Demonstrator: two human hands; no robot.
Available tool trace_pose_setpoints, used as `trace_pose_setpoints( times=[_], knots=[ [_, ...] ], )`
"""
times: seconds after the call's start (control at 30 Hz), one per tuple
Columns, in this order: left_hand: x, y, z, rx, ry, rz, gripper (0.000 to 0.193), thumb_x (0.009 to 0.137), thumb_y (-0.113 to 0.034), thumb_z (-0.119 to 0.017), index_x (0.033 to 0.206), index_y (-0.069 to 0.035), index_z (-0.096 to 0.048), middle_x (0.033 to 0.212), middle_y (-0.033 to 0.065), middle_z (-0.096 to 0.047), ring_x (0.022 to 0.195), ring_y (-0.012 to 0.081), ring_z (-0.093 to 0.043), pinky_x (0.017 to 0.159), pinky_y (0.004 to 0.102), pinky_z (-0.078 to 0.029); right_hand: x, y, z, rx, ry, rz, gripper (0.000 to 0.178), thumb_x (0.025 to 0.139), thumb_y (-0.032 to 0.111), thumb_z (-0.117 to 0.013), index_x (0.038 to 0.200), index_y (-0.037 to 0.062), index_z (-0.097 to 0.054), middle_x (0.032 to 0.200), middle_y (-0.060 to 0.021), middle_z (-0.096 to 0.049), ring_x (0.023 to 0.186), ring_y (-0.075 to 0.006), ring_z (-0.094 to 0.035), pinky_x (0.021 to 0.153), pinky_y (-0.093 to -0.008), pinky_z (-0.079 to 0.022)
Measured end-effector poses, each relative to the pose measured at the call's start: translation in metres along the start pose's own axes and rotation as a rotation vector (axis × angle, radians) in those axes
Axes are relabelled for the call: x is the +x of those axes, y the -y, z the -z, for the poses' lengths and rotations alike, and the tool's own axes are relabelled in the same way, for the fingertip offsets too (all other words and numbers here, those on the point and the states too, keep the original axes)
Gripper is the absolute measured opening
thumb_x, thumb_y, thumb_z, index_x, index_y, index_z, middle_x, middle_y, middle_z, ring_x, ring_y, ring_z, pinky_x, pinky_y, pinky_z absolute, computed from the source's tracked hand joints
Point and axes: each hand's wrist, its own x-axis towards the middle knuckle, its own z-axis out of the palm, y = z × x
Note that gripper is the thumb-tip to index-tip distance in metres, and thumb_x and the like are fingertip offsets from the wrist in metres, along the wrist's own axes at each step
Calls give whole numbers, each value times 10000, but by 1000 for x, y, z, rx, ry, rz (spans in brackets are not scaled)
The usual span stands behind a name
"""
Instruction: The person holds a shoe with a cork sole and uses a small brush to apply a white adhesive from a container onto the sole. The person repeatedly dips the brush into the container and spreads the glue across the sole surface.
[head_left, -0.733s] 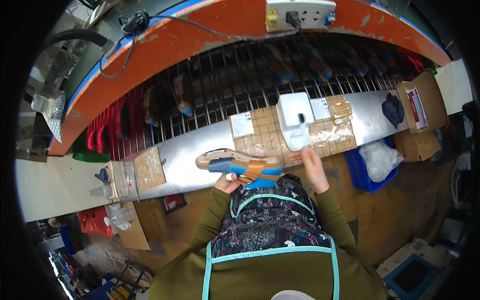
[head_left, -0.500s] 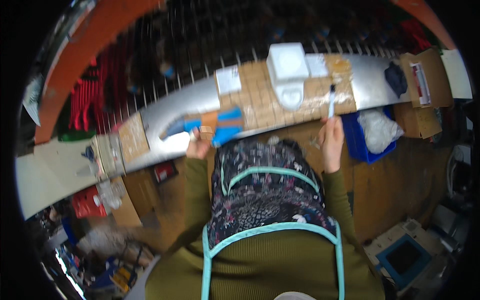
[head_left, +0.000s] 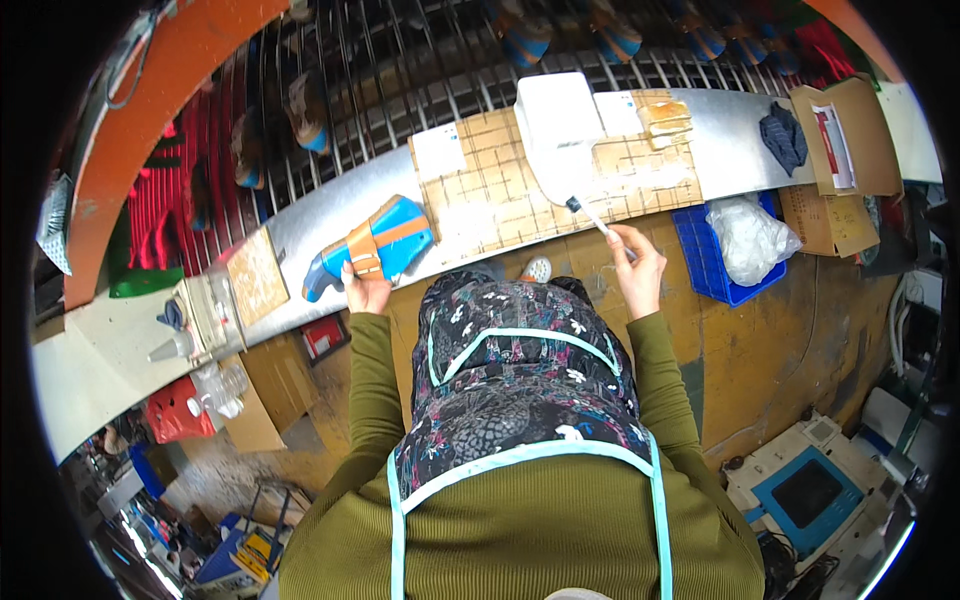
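My left hand [head_left: 368, 290] grips a blue shoe upper [head_left: 408, 232] with orange-brown straps, its thumb and fingers closed at the near side. The upper is held over the metal bench edge, toe end to the left. In my right hand [head_left: 638, 270] is a slim brush [head_left: 592, 216] with a pale handle, held between thumb and fingers. Its dark bristle tip lies at the near end of a white dispenser [head_left: 556, 112] on the cardboard-covered bench. Glare washes out the dispenser's lower part, so I cannot tell whether the bristles touch it.
Beyond the metal bench [head_left: 735, 140] runs a rack of metal bars [head_left: 370, 110] carrying several shoes. A yellowish block [head_left: 667, 124] and a dark cloth [head_left: 782, 138] lie to the right. A blue crate [head_left: 715, 272] with a plastic bag sits below. A small machine [head_left: 208, 312] stands left.
My right hand has tilted the brush left, bringing its tip from the right of the dispenser to its near end. My left hand has shifted slightly left with the shoe upper, now tilted more steeply.
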Motion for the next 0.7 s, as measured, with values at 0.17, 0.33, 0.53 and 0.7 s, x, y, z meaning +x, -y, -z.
trace_pose_setpoints(
  times=[0.17,0.33,0.53,0.7],
  knots=[
    [-5,1,-1,-66,190,169,908,730,-502,-789,1466,-158,-384,1525,66,-372,1389,365,-336,1072,719,-259,21,-7,-13,-296,-158,198,128,888,293,-655,880,184,-723,833,-22,-643,846,-224,-614,772,-424,-298],
    [-35,-8,-60,-32,252,28,1021,661,-478,-850,1493,-202,-328,1554,89,-309,1414,358,-297,1101,674,-271,51,-2,-20,-489,-295,382,77,831,241,-693,849,176,-730,846,-53,-639,837,-241,-598,782,-425,-309],
    [-62,-55,-203,-134,497,-277,1224,574,-444,-919,1534,-271,-180,1560,83,-294,1415,321,-318,1165,564,-275,59,-1,-12,-520,-282,510,75,796,219,-735,842,161,-743,802,-28,-628,796,-223,-594,772,-417,-297],
    [-63,-71,-237,-82,548,-518,1276,540,-508,-915,1534,-247,-158,1536,135,-305,1401,367,-324,1129,592,-331,60,0,-12,-461,-272,510,43,799,197,-732,819,159,-732,787,-23,-614,772,-211,-592,775,-417,-297]
  ],
)
